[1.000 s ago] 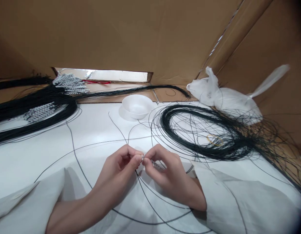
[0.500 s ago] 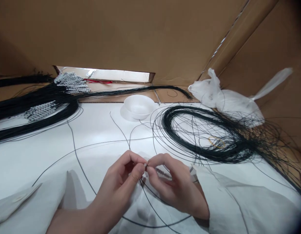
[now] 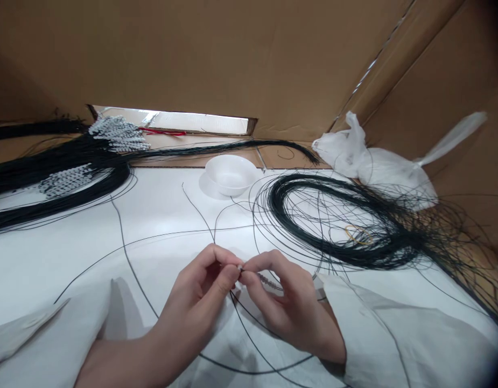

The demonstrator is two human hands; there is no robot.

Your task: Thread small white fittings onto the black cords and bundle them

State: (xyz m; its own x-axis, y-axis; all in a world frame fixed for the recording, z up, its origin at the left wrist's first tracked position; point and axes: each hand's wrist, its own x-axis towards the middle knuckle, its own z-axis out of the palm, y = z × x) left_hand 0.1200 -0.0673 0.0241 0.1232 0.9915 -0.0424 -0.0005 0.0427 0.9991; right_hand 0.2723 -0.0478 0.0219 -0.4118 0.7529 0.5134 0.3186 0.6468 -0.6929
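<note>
Head view: both hands over bench (image 3: 160, 202), fingertips meeting
Left hand (image 3: 202, 288): fingers pinched narrow on tiny pale piece (image 3: 240, 267)
Right hand (image 3: 289, 302): fingers pinched at same piece, exact grip too small to tell
Strand (image 3: 269, 282): beaded-looking, within right hand's curl
Cords (image 3: 254, 372): dark, thin, around and below hands
Bowl (image 3: 230, 173): white, upright, beyond hands
Coil (image 3: 278, 206): dark, right of bowl
Bag (image 3: 394, 172): white, behind coil
Bundles (image 3: 67, 156): dark, far left, white-patterned sections

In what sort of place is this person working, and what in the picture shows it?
Likely a makeshift handcraft workstation: cardboard walls enclose it, a dark cord coil lies at the right, and black-and-white strands lie bunched at the left.
</note>
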